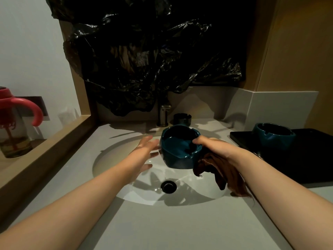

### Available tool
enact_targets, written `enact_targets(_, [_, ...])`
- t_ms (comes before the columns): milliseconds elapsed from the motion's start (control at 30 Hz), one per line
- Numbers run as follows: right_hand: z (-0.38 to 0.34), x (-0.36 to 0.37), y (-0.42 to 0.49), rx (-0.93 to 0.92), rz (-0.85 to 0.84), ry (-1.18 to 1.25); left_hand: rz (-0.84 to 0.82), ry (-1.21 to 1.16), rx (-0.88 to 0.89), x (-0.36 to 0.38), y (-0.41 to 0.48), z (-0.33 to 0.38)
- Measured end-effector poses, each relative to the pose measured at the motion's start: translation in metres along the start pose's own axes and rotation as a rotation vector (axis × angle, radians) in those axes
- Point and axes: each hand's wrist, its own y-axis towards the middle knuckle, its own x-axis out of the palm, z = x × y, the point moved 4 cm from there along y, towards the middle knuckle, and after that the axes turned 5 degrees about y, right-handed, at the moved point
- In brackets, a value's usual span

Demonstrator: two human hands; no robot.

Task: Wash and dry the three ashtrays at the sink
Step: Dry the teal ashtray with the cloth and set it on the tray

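The right hand pinches the rim of a glossy teal ceramic ashtray, thumb inside, and holds it tilted above the white oval sink basin, with a brown cloth hanging beneath the palm. The left hand has its fingers spread just beside the ashtray's left wall; contact is unclear. A black ashtray stands by the metal faucet, and a second teal ashtray sits on a black tray to the right.
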Motion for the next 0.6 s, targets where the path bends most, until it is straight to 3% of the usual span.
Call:
enact_targets(300, [-0.005,0.016,-0.005,-0.083,-0.161,-0.406,-0.178,-0.149,-0.164,0.013,-0.009,0.000])
enact_targets(600, [-0.008,0.009,-0.006,-0.124,-0.163,-0.539,-0.335,-0.183,-0.207,0.014,-0.016,0.000])
